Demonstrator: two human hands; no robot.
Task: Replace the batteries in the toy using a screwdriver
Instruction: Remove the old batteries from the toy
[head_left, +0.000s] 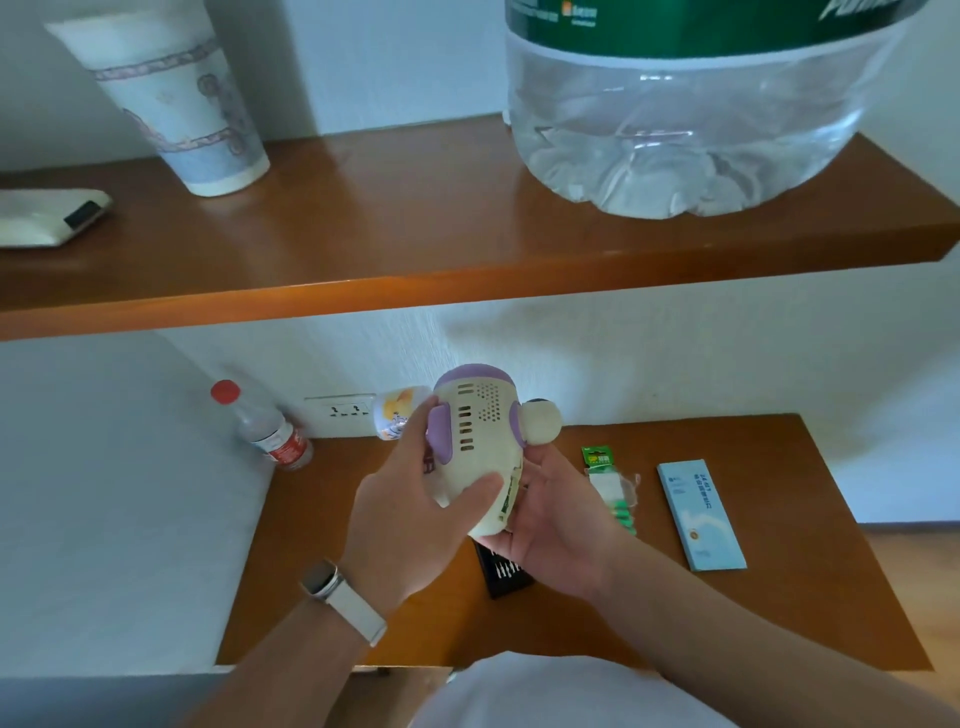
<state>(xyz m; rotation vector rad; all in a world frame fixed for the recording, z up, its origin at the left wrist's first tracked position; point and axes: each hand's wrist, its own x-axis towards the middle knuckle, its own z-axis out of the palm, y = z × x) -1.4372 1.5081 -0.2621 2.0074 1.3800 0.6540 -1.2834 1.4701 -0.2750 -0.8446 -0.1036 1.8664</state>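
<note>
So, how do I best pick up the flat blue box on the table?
Pinch the blue box from above across its narrow width, thumb on one long edge, fingers on the other. It lies flat, long and slim, with bare table beside both long edges.

Wears a pale-strapped, silver-cased watch (335, 590) on the wrist behind the left hand (397, 525), white garment (545, 696) lower right of that hand.

A wooden shelf (415, 249) is fixed to a white wall above a wooden table (779, 571). On the shelf, a patterned paper cup (176, 104) is set toward the left, a large clear water jug (685, 119) at the right, and a flat white device (47, 215) at the far left. A small red-capped bottle (265, 428) is seen at the table's back left corner, near a wall socket (340, 413).
</note>
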